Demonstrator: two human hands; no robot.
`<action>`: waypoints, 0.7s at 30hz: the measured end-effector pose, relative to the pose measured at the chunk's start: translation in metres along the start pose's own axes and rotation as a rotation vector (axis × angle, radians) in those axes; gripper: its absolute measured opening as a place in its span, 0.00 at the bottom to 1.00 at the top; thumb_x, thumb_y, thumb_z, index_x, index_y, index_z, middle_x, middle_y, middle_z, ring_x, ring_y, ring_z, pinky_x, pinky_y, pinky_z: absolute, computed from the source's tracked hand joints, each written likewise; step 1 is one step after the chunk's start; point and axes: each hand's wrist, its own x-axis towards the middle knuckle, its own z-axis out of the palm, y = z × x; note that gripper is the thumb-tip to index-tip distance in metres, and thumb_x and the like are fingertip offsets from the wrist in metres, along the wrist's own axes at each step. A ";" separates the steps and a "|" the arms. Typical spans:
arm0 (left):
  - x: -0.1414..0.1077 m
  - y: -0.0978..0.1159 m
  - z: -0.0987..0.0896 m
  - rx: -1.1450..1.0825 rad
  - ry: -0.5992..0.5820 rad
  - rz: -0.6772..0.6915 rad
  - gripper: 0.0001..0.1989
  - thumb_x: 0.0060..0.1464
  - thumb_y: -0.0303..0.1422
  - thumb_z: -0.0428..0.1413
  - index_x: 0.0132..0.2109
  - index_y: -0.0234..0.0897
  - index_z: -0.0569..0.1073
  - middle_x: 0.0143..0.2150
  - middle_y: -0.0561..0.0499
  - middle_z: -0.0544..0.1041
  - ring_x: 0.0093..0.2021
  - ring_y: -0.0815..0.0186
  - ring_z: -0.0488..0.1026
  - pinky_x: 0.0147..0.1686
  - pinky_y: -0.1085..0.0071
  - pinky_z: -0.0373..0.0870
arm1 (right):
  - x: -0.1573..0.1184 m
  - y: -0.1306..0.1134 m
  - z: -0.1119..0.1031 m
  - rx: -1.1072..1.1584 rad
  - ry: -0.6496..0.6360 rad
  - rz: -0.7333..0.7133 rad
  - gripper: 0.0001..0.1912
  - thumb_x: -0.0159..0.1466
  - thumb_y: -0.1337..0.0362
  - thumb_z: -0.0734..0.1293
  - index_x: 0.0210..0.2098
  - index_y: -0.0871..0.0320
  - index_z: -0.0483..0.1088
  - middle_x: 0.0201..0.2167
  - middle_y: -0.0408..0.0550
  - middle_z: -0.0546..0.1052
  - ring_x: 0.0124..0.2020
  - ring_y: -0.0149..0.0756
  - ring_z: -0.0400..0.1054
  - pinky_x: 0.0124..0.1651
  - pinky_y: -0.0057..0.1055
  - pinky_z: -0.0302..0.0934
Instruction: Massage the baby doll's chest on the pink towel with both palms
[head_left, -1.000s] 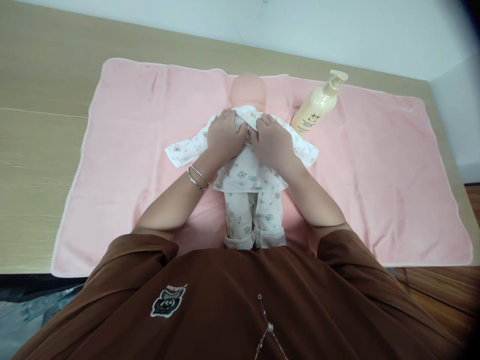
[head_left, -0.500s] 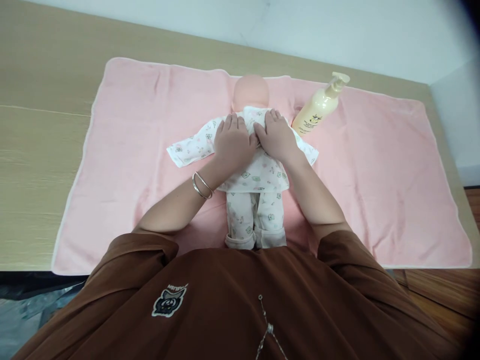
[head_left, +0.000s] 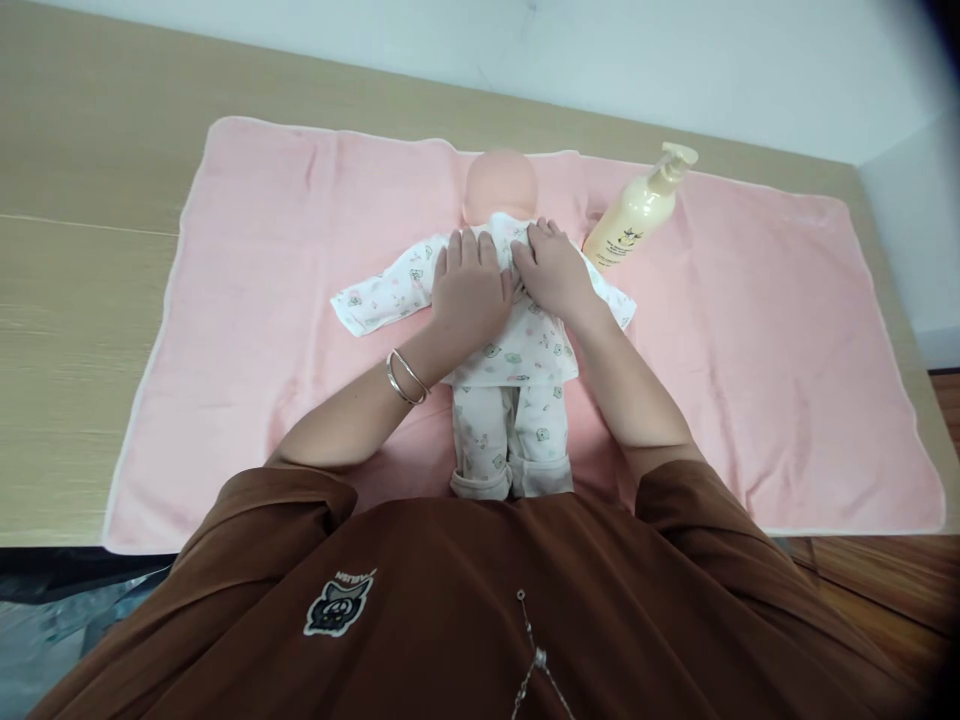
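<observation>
A doll (head_left: pixel 501 186) in a white printed top (head_left: pixel 517 350) and matching trousers (head_left: pixel 541 428) lies on a pink blanket, its bare head toward the far edge and its face out of view. My left hand (head_left: pixel 472 290) rests flat on the left side of the doll's upper back, fingers pointing at the head. On the right side lies my right hand (head_left: pixel 553 268), palm down on the cloth, thumb apart from its fingers. Both are open and hold nothing; a narrow strip of the top shows between them.
A cream pump bottle (head_left: pixel 631 220) leans or lies on the pink blanket (head_left: pixel 795 350), right of the doll's head. Under the blanket is a wooden table (head_left: pixel 90 240). A white wall (head_left: pixel 720 70) stands behind. Clear plastic (head_left: pixel 60 620) shows below the table at the lower left.
My left hand has shifted slightly right and lies flatter, with its fingers a little more spread. My right hand has barely moved. The doll and bottle look nearly the same.
</observation>
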 end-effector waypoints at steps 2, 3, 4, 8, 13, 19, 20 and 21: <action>0.005 -0.002 -0.001 0.004 0.011 0.002 0.26 0.71 0.40 0.49 0.68 0.33 0.69 0.75 0.33 0.69 0.78 0.42 0.61 0.80 0.44 0.57 | -0.002 -0.003 0.000 -0.025 -0.018 0.015 0.30 0.80 0.60 0.52 0.73 0.76 0.61 0.78 0.68 0.59 0.82 0.59 0.49 0.84 0.55 0.46; 0.010 -0.005 -0.002 -0.003 0.012 -0.006 0.23 0.70 0.38 0.50 0.65 0.33 0.72 0.71 0.32 0.73 0.76 0.42 0.65 0.78 0.45 0.60 | -0.006 -0.008 0.000 -0.036 -0.025 0.014 0.31 0.80 0.61 0.52 0.74 0.78 0.58 0.79 0.70 0.57 0.82 0.60 0.48 0.84 0.55 0.44; 0.016 -0.009 -0.001 -0.015 0.010 -0.019 0.20 0.69 0.36 0.51 0.61 0.32 0.74 0.66 0.32 0.76 0.72 0.42 0.69 0.76 0.46 0.63 | -0.012 -0.013 0.000 -0.044 -0.026 0.006 0.31 0.79 0.62 0.53 0.75 0.79 0.57 0.78 0.70 0.58 0.82 0.60 0.48 0.84 0.55 0.44; 0.035 -0.026 0.006 -0.073 0.027 -0.058 0.13 0.69 0.34 0.51 0.54 0.34 0.76 0.57 0.34 0.81 0.65 0.44 0.75 0.72 0.48 0.67 | -0.030 -0.028 -0.001 -0.054 0.018 -0.047 0.27 0.76 0.67 0.56 0.69 0.77 0.65 0.75 0.70 0.65 0.80 0.59 0.54 0.83 0.55 0.50; 0.033 -0.029 0.019 -0.064 0.103 -0.021 0.17 0.72 0.38 0.50 0.58 0.34 0.74 0.60 0.33 0.78 0.67 0.44 0.73 0.73 0.48 0.63 | -0.016 -0.016 0.000 0.004 0.029 -0.026 0.22 0.78 0.65 0.55 0.62 0.69 0.71 0.70 0.65 0.72 0.77 0.58 0.59 0.79 0.56 0.57; 0.031 -0.032 0.023 -0.067 0.113 -0.003 0.22 0.73 0.43 0.46 0.61 0.35 0.73 0.62 0.33 0.78 0.67 0.43 0.72 0.73 0.46 0.63 | -0.001 -0.003 0.009 -0.004 0.059 -0.029 0.25 0.79 0.60 0.56 0.65 0.74 0.68 0.70 0.69 0.71 0.76 0.60 0.60 0.81 0.53 0.54; 0.032 -0.033 0.023 -0.072 0.119 0.000 0.22 0.74 0.44 0.45 0.61 0.35 0.73 0.62 0.33 0.78 0.67 0.43 0.72 0.73 0.45 0.63 | -0.001 -0.003 0.011 -0.008 0.063 -0.034 0.26 0.79 0.60 0.56 0.65 0.74 0.68 0.70 0.69 0.70 0.77 0.60 0.60 0.81 0.53 0.53; 0.032 -0.034 0.024 -0.073 0.123 0.004 0.23 0.74 0.45 0.45 0.61 0.36 0.73 0.62 0.33 0.78 0.67 0.44 0.72 0.73 0.45 0.63 | -0.002 -0.004 0.011 -0.011 0.069 -0.039 0.26 0.79 0.60 0.56 0.64 0.74 0.68 0.70 0.69 0.71 0.76 0.60 0.60 0.80 0.53 0.53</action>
